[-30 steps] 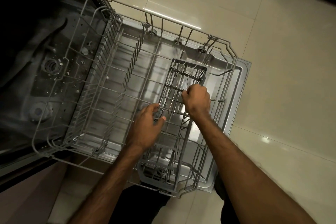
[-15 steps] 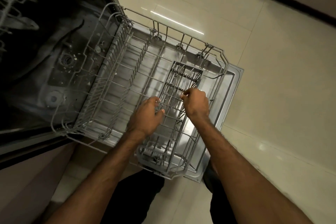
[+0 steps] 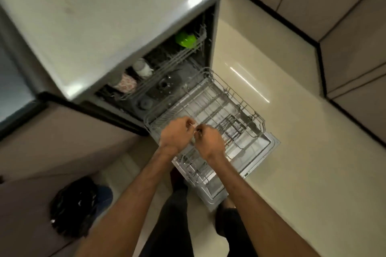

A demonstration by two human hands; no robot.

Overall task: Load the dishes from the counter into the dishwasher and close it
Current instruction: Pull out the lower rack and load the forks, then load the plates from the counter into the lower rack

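While you stand at the open dishwasher (image 3: 146, 52), your left hand (image 3: 177, 133) and right hand (image 3: 210, 142) meet over the pulled-out lower rack (image 3: 208, 98), knuckles almost touching. Each grip is curled with fingertips pinched together; something thin and pale shows between them, but motion blur keeps you from telling what it is or whether either hand truly clamps it.

That lower rack sits on the dropped door (image 3: 269, 148), its long axis running from the dishwasher's dark opening out toward the cream floor (image 3: 292, 110), pointing away from the tub and down to your right. Inside the rack, the cutlery basket (image 3: 231, 127) lies just beyond your right hand, its length following the same line.

Above the rack, under the grey counter (image 3: 94, 16), the upper rack (image 3: 167, 62) stays tucked in the tub. It carries a green cup (image 3: 186, 39) at its far end, a white cup (image 3: 142, 68) further along, and a patterned bowl (image 3: 126, 83) nearest the counter's front corner.

Beside your left leg, a black bag (image 3: 73, 206) slumps on the floor.
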